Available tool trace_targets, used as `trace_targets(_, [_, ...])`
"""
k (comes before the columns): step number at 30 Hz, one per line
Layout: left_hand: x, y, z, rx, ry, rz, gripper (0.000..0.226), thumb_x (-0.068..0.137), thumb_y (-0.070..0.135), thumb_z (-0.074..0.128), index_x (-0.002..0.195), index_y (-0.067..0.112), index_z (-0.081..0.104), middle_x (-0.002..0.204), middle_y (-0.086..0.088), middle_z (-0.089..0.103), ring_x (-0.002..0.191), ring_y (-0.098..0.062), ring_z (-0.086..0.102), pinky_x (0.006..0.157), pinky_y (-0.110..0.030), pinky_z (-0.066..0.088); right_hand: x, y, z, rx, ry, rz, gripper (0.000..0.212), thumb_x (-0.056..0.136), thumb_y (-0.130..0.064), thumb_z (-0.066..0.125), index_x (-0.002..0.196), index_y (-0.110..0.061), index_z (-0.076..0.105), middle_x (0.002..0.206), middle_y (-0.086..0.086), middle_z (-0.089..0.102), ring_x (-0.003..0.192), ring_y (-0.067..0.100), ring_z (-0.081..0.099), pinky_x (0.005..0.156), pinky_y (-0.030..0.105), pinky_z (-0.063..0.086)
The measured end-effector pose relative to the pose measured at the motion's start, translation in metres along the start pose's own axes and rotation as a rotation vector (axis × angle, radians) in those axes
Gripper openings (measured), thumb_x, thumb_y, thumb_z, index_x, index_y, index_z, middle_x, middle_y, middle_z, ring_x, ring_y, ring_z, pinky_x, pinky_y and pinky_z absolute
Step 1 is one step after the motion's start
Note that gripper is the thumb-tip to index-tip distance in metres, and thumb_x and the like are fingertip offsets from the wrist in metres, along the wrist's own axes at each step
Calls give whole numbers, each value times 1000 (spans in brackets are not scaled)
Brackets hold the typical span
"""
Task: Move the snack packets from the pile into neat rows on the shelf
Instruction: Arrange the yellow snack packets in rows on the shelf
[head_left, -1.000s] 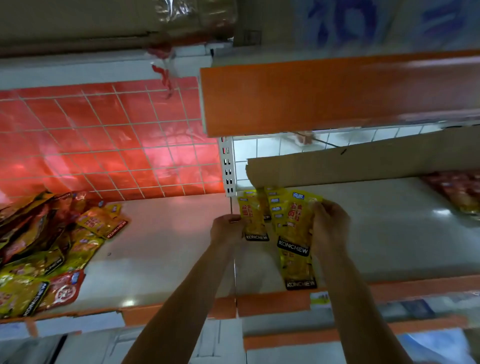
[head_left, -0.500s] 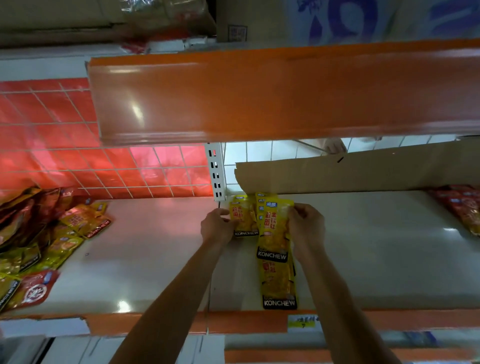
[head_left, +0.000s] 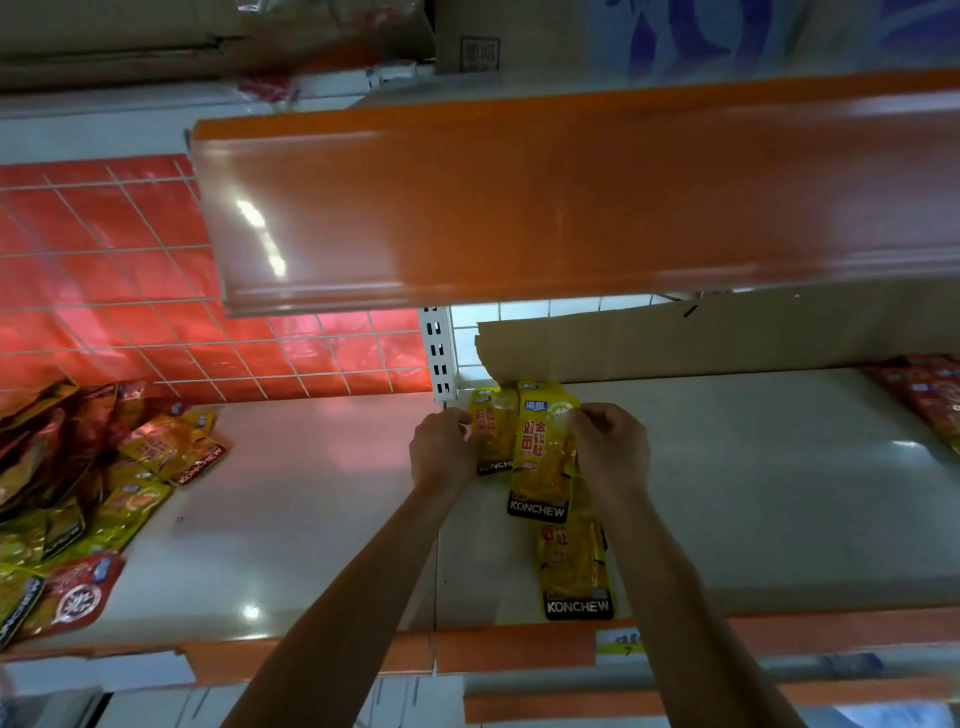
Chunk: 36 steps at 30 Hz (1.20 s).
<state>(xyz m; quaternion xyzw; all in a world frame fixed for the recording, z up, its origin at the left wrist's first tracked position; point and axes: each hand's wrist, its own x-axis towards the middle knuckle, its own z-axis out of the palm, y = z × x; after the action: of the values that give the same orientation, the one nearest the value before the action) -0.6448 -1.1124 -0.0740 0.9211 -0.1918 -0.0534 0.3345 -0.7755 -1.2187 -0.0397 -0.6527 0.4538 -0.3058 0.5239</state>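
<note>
Yellow KONCHEW snack packets lie on the white shelf (head_left: 779, 493) near its back left corner. My right hand (head_left: 610, 449) pinches the top right edge of the middle yellow packet (head_left: 543, 457). My left hand (head_left: 441, 449) holds the left edge of a second yellow packet (head_left: 491, 436) beside it. A third packet (head_left: 574, 566) lies flat in front, reaching the shelf's front edge. The pile of yellow and red packets (head_left: 67, 493) lies on the neighbouring shelf at far left.
An orange shelf front (head_left: 571, 197) hangs overhead. A cardboard sheet (head_left: 727, 338) leans along the back wall. Red packets (head_left: 930, 395) sit at the far right. A white slotted upright (head_left: 439, 353) divides the two shelf bays. An orange price rail (head_left: 519, 647) runs along the front.
The view has tilted down and shifted. My hands have drawn the fanned packets together into a tighter stack at the back of the shelf.
</note>
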Motion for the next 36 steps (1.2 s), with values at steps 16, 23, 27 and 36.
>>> trace_targets(16, [-16,-19,-14,-573,-220,-113,11,85,25,69,96,28,69,94,0,74,86,-17,70,84,-42,57,-8,-12,36,-111,-16,-116,22,91,-16,52,101,-21,71,85,-10,62,86,13,60,84,42,53])
trace_targets(23, [-12,-15,-10,-360,-217,-91,20,84,27,69,103,20,71,96,1,73,88,-15,67,82,-34,55,-9,-10,37,-129,-2,-109,23,91,-17,51,102,-22,70,86,-10,62,88,15,63,83,43,54])
trace_targets(27, [-11,-11,-9,-308,-197,-103,28,80,32,74,104,20,66,92,2,71,84,-14,67,78,-31,55,-11,-9,37,-134,-7,-113,24,92,-15,50,104,-21,69,93,-6,65,91,17,64,86,41,53])
trace_targets(36, [-6,-9,-7,-194,-190,-72,47,80,36,74,121,19,58,105,-1,70,99,-18,64,80,-27,46,-15,-4,38,-232,-18,-169,24,94,-14,50,106,-18,70,107,-1,70,99,14,60,80,19,37])
